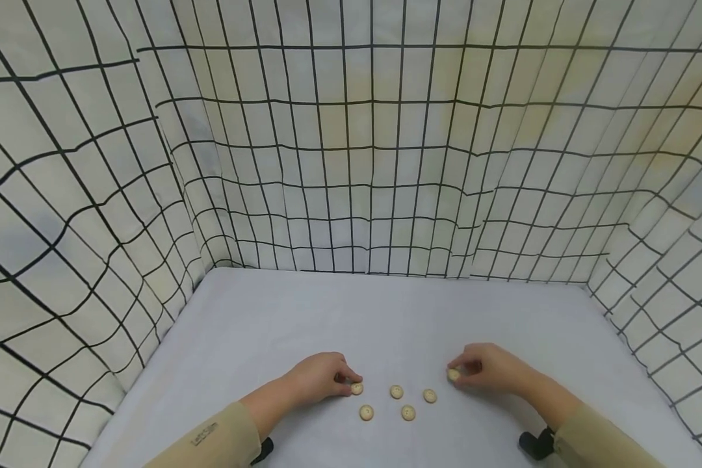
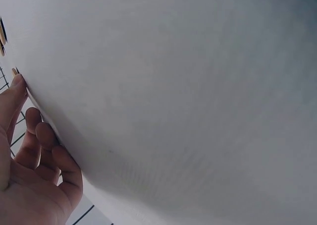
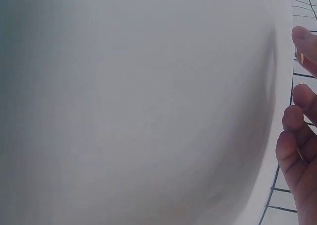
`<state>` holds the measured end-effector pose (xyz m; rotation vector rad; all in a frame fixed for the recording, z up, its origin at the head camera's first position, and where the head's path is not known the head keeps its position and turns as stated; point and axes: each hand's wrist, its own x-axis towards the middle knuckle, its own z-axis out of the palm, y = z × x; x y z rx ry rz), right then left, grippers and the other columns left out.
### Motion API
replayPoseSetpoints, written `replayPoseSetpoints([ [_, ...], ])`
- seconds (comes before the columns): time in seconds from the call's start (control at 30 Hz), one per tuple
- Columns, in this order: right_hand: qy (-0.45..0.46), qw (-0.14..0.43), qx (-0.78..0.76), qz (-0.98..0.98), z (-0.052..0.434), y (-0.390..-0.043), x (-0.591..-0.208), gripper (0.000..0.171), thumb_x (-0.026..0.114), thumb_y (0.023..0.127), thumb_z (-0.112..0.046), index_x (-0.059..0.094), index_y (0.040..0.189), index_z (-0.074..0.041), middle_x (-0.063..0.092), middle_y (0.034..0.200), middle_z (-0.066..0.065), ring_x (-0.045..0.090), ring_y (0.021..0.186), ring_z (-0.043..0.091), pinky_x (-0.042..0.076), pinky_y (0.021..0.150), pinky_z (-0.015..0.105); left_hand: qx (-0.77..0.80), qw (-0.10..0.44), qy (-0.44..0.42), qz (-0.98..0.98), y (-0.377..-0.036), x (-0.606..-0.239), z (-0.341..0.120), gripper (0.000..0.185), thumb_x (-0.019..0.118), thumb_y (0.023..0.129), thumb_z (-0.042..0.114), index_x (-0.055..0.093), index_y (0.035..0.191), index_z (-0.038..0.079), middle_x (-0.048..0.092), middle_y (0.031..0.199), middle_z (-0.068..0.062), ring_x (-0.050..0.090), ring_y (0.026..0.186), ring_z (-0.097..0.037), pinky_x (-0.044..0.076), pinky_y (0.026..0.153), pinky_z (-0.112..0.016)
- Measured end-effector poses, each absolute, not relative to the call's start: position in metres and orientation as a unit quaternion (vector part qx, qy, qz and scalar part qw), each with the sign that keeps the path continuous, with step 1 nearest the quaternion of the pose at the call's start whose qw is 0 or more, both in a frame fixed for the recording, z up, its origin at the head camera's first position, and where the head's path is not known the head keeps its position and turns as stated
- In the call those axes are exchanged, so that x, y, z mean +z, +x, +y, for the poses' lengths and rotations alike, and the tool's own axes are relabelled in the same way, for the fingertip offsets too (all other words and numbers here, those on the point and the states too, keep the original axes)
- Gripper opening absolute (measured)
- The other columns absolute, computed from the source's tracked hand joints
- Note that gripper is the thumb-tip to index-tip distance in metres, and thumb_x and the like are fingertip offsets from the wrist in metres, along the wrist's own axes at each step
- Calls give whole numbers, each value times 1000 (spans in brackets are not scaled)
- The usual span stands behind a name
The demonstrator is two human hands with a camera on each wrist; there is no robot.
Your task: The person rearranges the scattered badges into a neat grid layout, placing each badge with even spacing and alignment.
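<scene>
Small round, pale wooden buttons lie on the white cloth. At the left of the group, my left hand (image 1: 323,377) has its thumb and index finger at the edge of one button (image 1: 357,388), pinching it low against the cloth. That button's thin edge (image 2: 15,71) shows at the fingertips in the left wrist view. On the right, my right hand (image 1: 491,369) pinches another button (image 1: 453,375) between thumb and index finger. Part of this button (image 3: 299,55) appears between those fingers in the right wrist view. Between the hands lie several more buttons, including one in the front (image 1: 408,413).
A white cloth (image 1: 327,305) covers the table. Black-and-white grid-patterned walls (image 1: 386,162) enclose it at the back and both sides. Dark wrist devices show below both sleeves, such as the right one (image 1: 536,444).
</scene>
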<state>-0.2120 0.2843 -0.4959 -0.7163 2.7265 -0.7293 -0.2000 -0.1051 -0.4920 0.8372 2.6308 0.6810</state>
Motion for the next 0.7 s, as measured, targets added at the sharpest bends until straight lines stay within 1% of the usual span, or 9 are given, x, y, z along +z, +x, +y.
replayPoseSetpoints([
  [0.13,-242,112,-254,930,280,-219,-495,25,80,83,-31,77,107,-27,55,78,-14,50,72,6,46,64,24,241,155,285,915,-202,-494,-103,26,78,86,27,78,111,26,53,79,16,48,70,-3,42,65,-23],
  [0.4,-224,110,-266,931,265,-239,-494,25,80,83,-33,76,108,-29,57,79,-12,52,74,10,46,64,26,236,157,279,918,-203,-495,-103,25,78,86,27,78,111,26,53,79,16,47,71,-3,41,65,-24],
  [0.6,-206,126,-270,932,249,-259,-493,26,80,84,-33,75,109,-30,59,81,-10,54,77,12,47,67,29,240,163,280,915,-203,-495,-103,25,78,85,27,78,110,26,53,79,16,47,71,-3,41,65,-24],
  [0.7,-200,131,-275,931,240,-267,-491,26,80,83,-31,75,108,-29,60,83,-9,54,79,13,48,69,32,247,166,274,914,-204,-494,-104,25,78,85,27,78,110,26,53,79,16,48,72,-4,42,66,-24],
])
